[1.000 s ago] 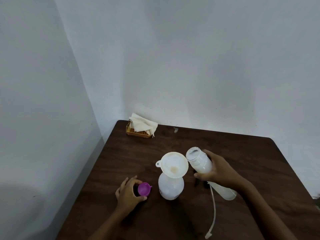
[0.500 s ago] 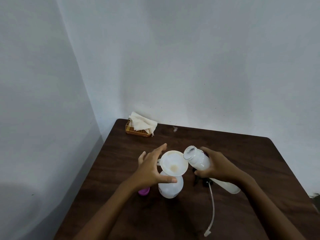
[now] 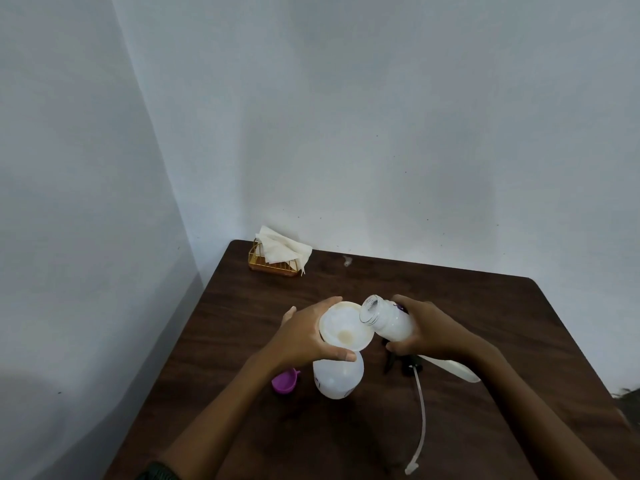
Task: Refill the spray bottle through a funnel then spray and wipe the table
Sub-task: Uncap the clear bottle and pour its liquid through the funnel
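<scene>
Nearest the cam: the sprayer head (image 3: 414, 368) w/ its long dip tube (image 3: 420, 414) lies loose on the table (image 3: 502, 323), so the spray bottle's neck is free. A purple cap (image 3: 284, 382) sits just left of the spray bottle (image 3: 337, 381), which stands upright mid-table w/ the white funnel (image 3: 346, 332) seated in its neck.

Left hand (image 3: 301, 341) has thumb + fingers curled round the funnel rim, steadying it. Right hand (image 3: 434, 336) is wrapped round the white refill bottle (image 3: 389, 322), tipped over w/ its open mouth right at the funnel's edge. Can't tell if liquid is running yet.

So imo this is the pour step, and the refill looks barely begun. Next move needs more tilt, done slowly, w/ the mouth kept over the bowl and the funnel held level.

Far corner: gold holder (image 3: 273, 269) w/ napkins (image 3: 282, 249), prob for the wipe later.
</scene>
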Demonstrator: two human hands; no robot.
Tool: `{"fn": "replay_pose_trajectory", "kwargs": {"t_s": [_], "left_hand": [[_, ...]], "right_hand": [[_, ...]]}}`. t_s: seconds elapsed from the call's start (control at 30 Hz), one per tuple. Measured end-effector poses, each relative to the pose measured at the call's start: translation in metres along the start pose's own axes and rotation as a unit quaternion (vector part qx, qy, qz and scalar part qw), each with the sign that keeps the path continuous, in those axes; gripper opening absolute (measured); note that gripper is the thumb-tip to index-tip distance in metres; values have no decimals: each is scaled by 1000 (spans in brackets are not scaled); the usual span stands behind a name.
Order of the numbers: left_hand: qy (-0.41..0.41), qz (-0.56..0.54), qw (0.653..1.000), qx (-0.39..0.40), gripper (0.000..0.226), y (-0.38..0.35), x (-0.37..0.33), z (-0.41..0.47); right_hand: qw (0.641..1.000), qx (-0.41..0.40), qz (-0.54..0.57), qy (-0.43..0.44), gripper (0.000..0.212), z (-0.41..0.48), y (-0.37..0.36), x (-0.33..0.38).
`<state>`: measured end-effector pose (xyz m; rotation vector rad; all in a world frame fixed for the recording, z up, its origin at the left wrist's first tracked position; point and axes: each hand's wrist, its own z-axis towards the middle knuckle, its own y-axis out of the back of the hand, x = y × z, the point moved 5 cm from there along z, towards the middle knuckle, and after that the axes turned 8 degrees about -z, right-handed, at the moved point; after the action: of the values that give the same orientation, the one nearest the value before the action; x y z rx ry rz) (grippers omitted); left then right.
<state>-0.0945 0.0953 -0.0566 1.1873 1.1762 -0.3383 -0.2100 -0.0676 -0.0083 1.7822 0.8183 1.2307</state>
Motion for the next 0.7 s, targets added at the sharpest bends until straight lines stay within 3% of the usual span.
{"fn": "replay_pose_trajectory", "kwargs": {"t_s": [0.7], "left_hand": [[-24, 11, 1000, 5, 92, 3, -7, 5]], "right_hand": [[995, 13, -97, -24, 42, 7, 8, 4]]}}
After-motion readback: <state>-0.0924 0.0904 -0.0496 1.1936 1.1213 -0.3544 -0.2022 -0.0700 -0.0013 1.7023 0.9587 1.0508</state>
